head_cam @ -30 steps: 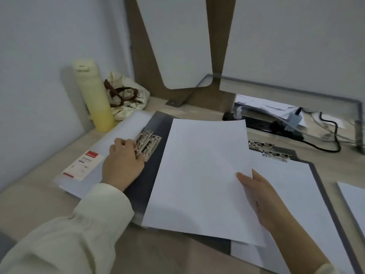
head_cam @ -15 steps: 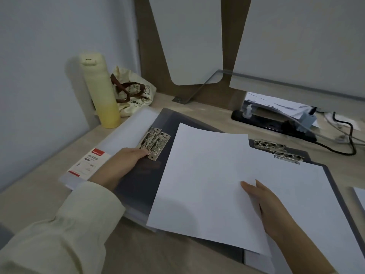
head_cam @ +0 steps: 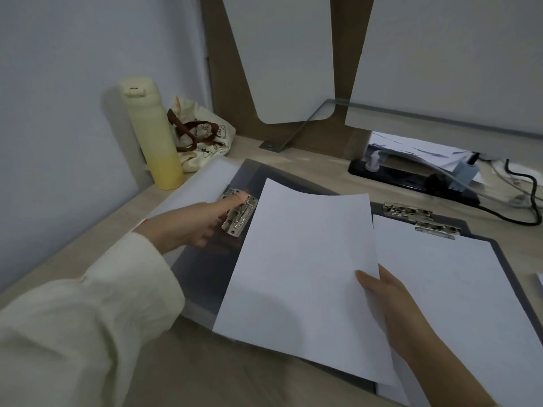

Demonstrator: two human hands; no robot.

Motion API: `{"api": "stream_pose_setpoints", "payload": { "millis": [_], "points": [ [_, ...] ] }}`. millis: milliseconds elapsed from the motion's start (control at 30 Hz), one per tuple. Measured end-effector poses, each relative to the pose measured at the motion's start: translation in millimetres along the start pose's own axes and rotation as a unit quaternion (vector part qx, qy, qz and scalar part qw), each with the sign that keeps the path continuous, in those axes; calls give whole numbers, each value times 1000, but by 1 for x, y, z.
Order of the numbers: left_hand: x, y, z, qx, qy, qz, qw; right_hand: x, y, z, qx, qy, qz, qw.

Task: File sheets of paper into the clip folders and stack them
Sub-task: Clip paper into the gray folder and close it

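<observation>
The left folder (head_cam: 202, 268) lies open on the surface (head_cam: 258, 380), its pale cover (head_cam: 202, 180) turned out to the left and its dark inner panel bare. Its clip (head_cam: 241, 214) sits at the panel's upper left. The left hand (head_cam: 199, 223) reaches to it in a cream sleeve (head_cam: 88, 324): the forefinger lies straight on top of the clip and the other fingers are bent beneath.

The right hand (head_cam: 390, 304) pinches a loose sheet (head_cam: 299, 259) at its right edge, thumb on top and fingers below. The sheet lies slantwise over the dark panel, its far edge bowed upward, its top left corner just beside the clip and not under it. Its right side overlaps the right folder (head_cam: 512, 277).

The right folder holds a filed page (head_cam: 449, 292), with metal clips (head_cam: 420, 220) at its head.

At the back left a yellow bottle (head_cam: 152, 136) stands upright, touching a cloth bag (head_cam: 205, 139) with brown handles; I cannot tell what is inside the bag. A black power strip (head_cam: 411, 180) lies at the back right, with loose papers (head_cam: 417, 148) behind it.
</observation>
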State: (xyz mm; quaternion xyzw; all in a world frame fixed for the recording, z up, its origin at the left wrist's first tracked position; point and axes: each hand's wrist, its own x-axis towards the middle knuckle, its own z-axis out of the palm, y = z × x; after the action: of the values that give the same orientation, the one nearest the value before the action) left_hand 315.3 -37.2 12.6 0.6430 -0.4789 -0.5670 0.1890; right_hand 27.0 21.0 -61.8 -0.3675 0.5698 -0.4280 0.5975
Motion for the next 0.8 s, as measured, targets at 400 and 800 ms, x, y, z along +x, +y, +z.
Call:
{"api": "stream_pose_setpoints", "payload": {
  "millis": [400, 800],
  "points": [
    [45, 35, 19, 216, 181, 58, 958, -3, 2, -7, 25, 22, 1, 999],
    [48, 28, 4, 142, 114, 105, 978, 4, 3, 14, 58, 32, -11, 998]
  ]
}}
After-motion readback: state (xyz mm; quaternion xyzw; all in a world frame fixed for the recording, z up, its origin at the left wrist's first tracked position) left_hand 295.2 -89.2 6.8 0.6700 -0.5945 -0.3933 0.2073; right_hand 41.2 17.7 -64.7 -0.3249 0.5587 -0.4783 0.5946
